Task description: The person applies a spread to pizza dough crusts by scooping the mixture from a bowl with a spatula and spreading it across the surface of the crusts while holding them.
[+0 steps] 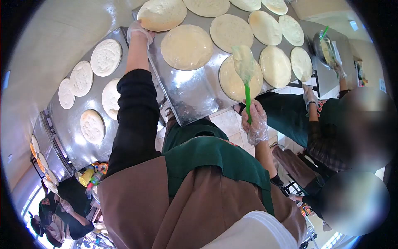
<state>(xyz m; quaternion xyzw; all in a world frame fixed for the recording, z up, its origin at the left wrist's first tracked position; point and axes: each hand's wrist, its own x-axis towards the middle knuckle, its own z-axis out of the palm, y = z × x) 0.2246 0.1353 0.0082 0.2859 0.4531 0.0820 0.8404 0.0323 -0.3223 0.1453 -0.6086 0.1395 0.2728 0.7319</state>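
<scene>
A: Right hand (256, 118), state?

B: Gloved in clear plastic. Its fingers are curling tightly around the green handle of a spatula (248, 93).

A: Where is the spatula sitting?

B: Its head, carrying a pale, creamy coating, is extending over a flat round (228, 81) near the edge of the metal counter (178, 93). Whether head and round are touching, I cannot tell.

A: Left hand (139, 33)?

B: Also gloved. It is bending, partly open, at the counter's left edge, beside the rim of the upper-left round (162, 14). Whether it is gripping anything, I cannot tell.

A: Surroundings?

B: More pale rounds (186, 47) are lying on this counter; others are resting on a second counter (68, 124) at left. At right, a co-worker's gloved hand (309, 96) is hovering near another round (301, 64).
</scene>
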